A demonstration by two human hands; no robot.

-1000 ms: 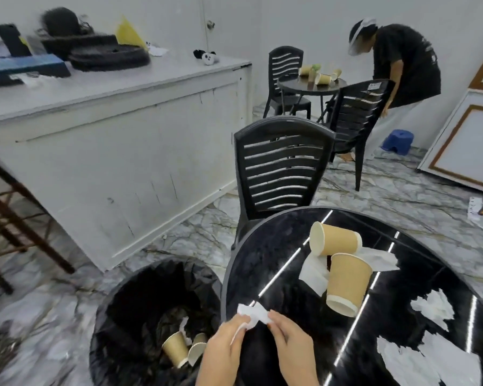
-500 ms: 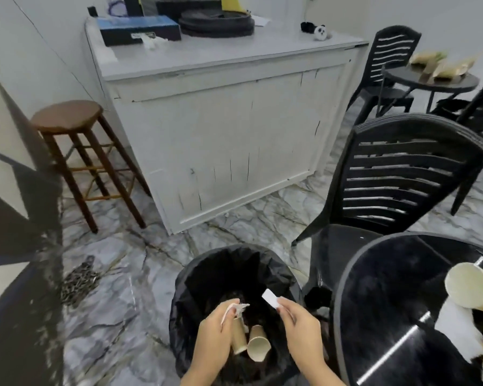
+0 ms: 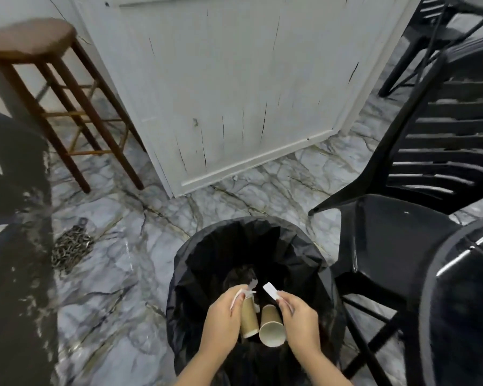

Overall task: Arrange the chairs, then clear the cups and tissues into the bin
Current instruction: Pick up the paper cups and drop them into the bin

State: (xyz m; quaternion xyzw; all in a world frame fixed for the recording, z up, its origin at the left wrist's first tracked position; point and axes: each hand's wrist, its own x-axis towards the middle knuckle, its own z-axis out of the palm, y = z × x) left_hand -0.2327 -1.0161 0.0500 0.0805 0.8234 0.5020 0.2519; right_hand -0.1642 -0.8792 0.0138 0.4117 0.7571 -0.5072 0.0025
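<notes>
Both my hands hover over the open mouth of a bin (image 3: 195,254) lined with a black bag. My left hand (image 3: 223,316) pinches a crumpled white tissue scrap (image 3: 248,288). My right hand (image 3: 299,316) pinches a second white tissue piece (image 3: 271,289). The two scraps are apart. Two brown paper cups (image 3: 271,327) lie inside the bin below my hands. A black slatted plastic chair (image 3: 430,168) stands right of the bin, tucked at the round black table (image 3: 463,302) whose edge shows at the right.
A white cracked counter front (image 3: 234,93) rises behind the bin. A brown wooden stool (image 3: 39,65) stands at the left, with a pile of metal chain (image 3: 70,246) on the marble floor. Another black chair (image 3: 430,32) is at top right.
My view swung from the table down to the bin. Both hands carried the tissue from the table edge to above the bin, and the tissue is now two pieces held apart.
</notes>
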